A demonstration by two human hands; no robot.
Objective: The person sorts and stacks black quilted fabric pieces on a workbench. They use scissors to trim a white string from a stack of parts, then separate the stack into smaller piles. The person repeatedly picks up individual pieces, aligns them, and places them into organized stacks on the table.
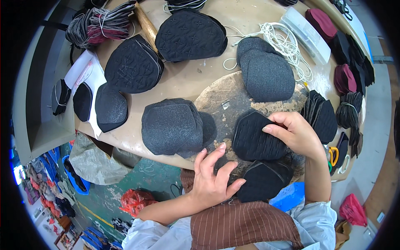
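Thumb and fingers of my right hand [296,134] pinch the upper right edge of a black quilted fabric piece [255,141] with rounded corners. My left hand [211,178] hovers to the lower left of it, fingers spread and holding nothing. Close below lies a stack of black fabric pieces [262,182] at the table's near edge, beside my left thumb. Just beyond my left fingertips sits a stack of dark grey speckled foam-like pads [171,127]. A second stack of grey pads [268,78] lies farther off, above the held piece.
Black quilted stacks [189,35] lie at the back, near a wooden handle [146,27]. White cord [287,50] is tangled beside a clear plastic box [306,35]. Tied bundles [100,26] stand back left. Yellow-handled scissors [333,156] and black stacked pieces [320,116] are at right.
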